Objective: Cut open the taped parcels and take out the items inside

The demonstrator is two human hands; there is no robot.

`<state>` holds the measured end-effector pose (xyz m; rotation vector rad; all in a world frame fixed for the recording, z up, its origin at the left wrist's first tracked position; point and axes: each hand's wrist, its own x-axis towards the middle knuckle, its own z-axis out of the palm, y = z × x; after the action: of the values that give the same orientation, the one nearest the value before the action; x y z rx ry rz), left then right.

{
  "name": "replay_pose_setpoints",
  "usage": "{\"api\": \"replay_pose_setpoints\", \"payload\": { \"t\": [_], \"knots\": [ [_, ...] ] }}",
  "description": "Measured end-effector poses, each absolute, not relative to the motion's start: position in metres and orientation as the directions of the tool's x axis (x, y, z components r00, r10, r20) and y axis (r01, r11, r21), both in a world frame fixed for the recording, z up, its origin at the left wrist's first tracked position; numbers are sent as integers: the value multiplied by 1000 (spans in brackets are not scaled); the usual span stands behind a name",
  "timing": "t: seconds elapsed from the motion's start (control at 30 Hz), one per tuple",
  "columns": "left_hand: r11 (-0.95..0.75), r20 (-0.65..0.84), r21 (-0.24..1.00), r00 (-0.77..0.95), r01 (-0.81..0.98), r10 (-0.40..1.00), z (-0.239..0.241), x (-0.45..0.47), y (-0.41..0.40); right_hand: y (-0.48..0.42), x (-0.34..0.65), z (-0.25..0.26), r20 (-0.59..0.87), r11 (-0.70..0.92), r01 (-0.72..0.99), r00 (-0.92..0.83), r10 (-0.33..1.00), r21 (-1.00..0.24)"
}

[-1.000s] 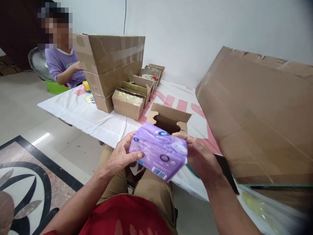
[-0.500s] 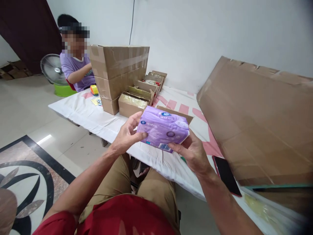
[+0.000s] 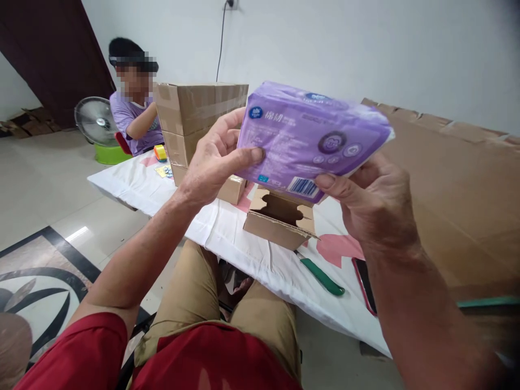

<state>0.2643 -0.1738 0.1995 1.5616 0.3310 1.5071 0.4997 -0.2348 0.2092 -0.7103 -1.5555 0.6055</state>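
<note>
Gripping 1 purple pkt [image 3: 309,132]: L-hand [image 3: 211,165], R-hand [image 3: 376,203]

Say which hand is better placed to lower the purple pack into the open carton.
Right, probably. The right hand cups the purple pack from beneath, close above the open carton; the left hand only pinches its left end.

Upper centre, the purple pack [image 3: 309,135] is showing white print; below, the white cloth [image 3: 219,230] is showing pink blocks.
</note>
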Motion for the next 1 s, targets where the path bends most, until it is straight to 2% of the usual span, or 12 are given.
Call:
{"api": "replay_pose_setpoints", "payload": {
  "t": [0.4, 0.5, 0.6, 0.73, 0.8, 0.9, 1.0],
  "knots": [
    [-515, 604, 779, 211, -358, 768, 186, 261, -174, -224, 498, 192, 694, 695, 110, -51, 718, -711],
    [-469, 565, 805, 231, -363, 792, 180, 260, -182, -226, 502, 185, 735, 722, 229, -35, 677, -653],
    [-360, 467, 855, 255, -374, 846, 166, 259, -191, -228, 510, 171, 818, 740, 476, -71, 571, -476],
    [-65, 206, 900, 289, -431, 935, 146, 254, -194, -228, 520, 156, 886, 704, 694, -222, 408, -151],
    [72, 110, 881, 351, -467, 930, 139, 250, -192, -226, 520, 153, 898, 703, 711, -302, 319, -11],
    [237, 63, 838, 518, -491, 853, 136, 243, -186, -222, 519, 149, 887, 717, 682, -410, 212, 144],
    [277, 70, 835, 591, -476, 804, 136, 239, -185, -219, 519, 141, 874, 708, 665, -464, 143, 237]
  ]
}}
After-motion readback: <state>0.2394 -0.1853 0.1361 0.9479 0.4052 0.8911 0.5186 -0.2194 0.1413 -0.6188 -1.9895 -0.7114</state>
